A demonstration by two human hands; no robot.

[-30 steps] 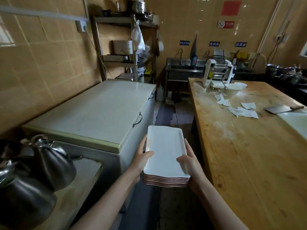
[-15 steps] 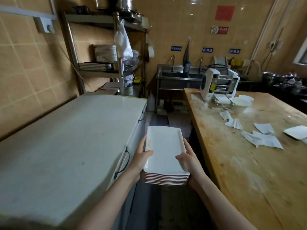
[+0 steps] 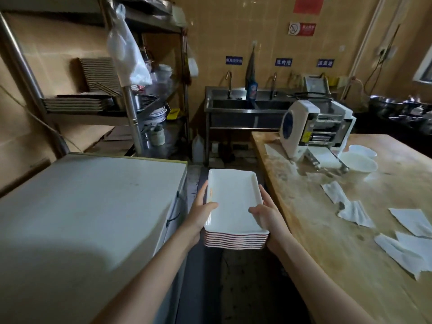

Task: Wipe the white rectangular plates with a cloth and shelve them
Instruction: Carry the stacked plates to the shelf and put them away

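Together, left hand (image 3: pixel 201 212) and right hand (image 3: pixel 269 216) clasp a stack of glossy white rectangular plates (image 3: pixel 233 196).

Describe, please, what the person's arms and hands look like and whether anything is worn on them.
The left forearm and right forearm are bare up to the picture's edge, with no sleeve in view. The left hand and right hand wear no glove, and I see no ring, watch or bracelet.

Your single wide-angle head camera looks forward and down along the aisle, close over the stack of white rectangular plates (image 3: pixel 233 202) at lower centre, with the grey steel shelving rack (image 3: pixel 131 108) upper left and the stainless steel sink (image 3: pixel 243 120) far off at upper centre.
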